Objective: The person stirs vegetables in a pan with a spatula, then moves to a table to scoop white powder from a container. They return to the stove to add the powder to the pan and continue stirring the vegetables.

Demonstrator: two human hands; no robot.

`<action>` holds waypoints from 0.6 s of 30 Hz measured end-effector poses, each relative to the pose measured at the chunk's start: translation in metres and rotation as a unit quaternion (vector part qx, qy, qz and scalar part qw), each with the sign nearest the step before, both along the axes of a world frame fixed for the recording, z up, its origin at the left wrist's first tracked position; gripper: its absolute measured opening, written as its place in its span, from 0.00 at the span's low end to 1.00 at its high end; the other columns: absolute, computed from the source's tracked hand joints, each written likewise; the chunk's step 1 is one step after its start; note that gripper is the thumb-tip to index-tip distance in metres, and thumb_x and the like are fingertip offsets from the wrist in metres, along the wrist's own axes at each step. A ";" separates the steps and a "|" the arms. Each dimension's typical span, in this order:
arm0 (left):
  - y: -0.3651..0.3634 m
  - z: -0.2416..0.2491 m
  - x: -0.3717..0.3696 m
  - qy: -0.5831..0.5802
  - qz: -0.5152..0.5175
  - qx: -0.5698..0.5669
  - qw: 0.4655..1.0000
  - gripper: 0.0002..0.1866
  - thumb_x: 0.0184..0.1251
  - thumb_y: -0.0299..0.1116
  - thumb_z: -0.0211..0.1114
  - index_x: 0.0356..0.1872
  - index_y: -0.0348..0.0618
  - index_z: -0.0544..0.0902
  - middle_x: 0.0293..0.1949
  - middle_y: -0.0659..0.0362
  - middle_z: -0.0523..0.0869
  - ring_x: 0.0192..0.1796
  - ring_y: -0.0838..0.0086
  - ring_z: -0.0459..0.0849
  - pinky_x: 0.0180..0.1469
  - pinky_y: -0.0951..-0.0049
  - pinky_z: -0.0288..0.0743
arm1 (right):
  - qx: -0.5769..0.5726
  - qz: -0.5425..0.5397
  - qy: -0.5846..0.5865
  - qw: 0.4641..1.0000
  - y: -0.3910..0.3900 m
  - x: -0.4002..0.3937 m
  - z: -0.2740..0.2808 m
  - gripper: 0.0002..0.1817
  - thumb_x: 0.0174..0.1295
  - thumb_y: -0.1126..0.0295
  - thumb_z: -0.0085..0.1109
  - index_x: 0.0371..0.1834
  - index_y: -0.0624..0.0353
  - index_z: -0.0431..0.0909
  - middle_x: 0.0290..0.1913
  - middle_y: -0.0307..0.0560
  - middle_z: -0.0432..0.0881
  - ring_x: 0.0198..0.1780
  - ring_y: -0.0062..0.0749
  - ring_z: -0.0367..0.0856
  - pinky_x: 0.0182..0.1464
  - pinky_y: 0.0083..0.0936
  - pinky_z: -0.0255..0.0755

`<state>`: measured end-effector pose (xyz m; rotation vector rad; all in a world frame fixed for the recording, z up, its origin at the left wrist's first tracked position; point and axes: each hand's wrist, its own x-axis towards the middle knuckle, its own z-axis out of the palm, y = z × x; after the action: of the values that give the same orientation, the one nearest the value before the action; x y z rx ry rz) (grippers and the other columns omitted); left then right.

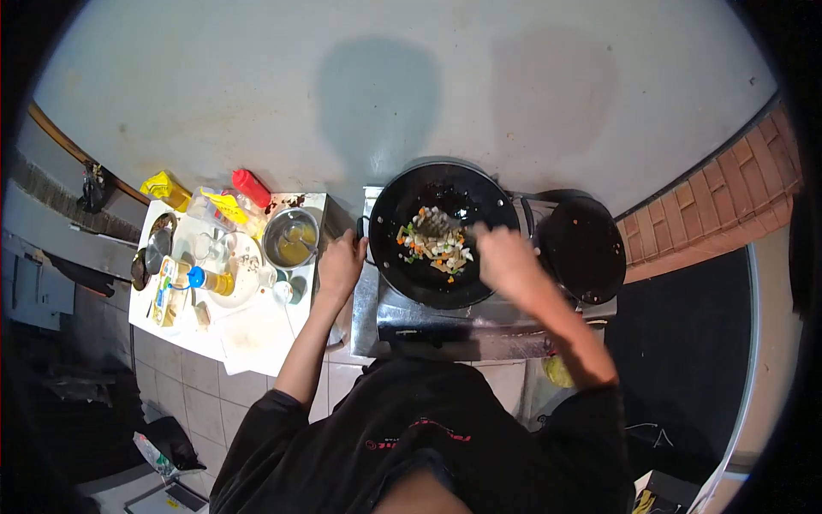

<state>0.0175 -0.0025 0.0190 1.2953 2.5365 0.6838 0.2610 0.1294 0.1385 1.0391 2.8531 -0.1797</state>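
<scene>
A black wok [402, 287] sits on the stove, with chopped mixed vegetables [441, 248] in orange, green and white at its middle. My left hand [341, 264] is closed on the wok's left handle [363, 230]. Over the right side of the wok, my right hand [505, 261] is closed around a metal stirring utensil [437, 224], blurred by motion. The utensil's head lies among the vegetables, and its exact shape is smeared.
A black flat pan [582, 248] stands right of the wok on the steel stove [368, 330]. On the white table [248, 343] at left are a steel bowl [291, 238] with yellow liquid, a red squeeze bottle [250, 187], a blue-capped oil bottle [211, 281] and a plate [244, 295]. Behind rises a wall [462, 94].
</scene>
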 end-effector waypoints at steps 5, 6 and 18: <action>0.006 -0.003 0.001 0.037 0.007 0.019 0.999 0.16 0.71 0.43 0.59 0.37 0.38 0.78 0.35 0.43 0.86 0.39 0.44 0.85 0.39 0.48 0.78 | 0.088 0.075 -0.028 0.993 0.105 -0.031 0.005 0.12 0.57 0.78 0.54 0.42 0.65 0.84 0.42 0.60 0.85 0.46 0.53 0.86 0.46 0.44 0.81; 0.005 -0.003 0.003 0.054 0.008 0.024 0.998 0.15 0.70 0.43 0.59 0.37 0.38 0.78 0.34 0.42 0.86 0.39 0.44 0.85 0.40 0.48 0.78 | 0.089 0.080 -0.055 0.991 0.118 -0.042 0.005 0.11 0.58 0.76 0.55 0.41 0.65 0.85 0.44 0.61 0.85 0.46 0.53 0.86 0.46 0.43 0.81; 0.007 -0.009 0.003 0.066 0.039 0.034 0.996 0.16 0.70 0.44 0.60 0.36 0.38 0.80 0.30 0.41 0.85 0.37 0.41 0.84 0.39 0.47 0.78 | 0.030 0.316 0.032 0.948 0.129 -0.048 0.011 0.12 0.60 0.68 0.62 0.47 0.45 0.83 0.34 0.49 0.87 0.39 0.50 0.86 0.39 0.46 0.77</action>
<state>0.0203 0.0046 0.0103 1.3095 2.7038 0.7290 0.2130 0.2580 0.1494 0.0841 3.0884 -0.0725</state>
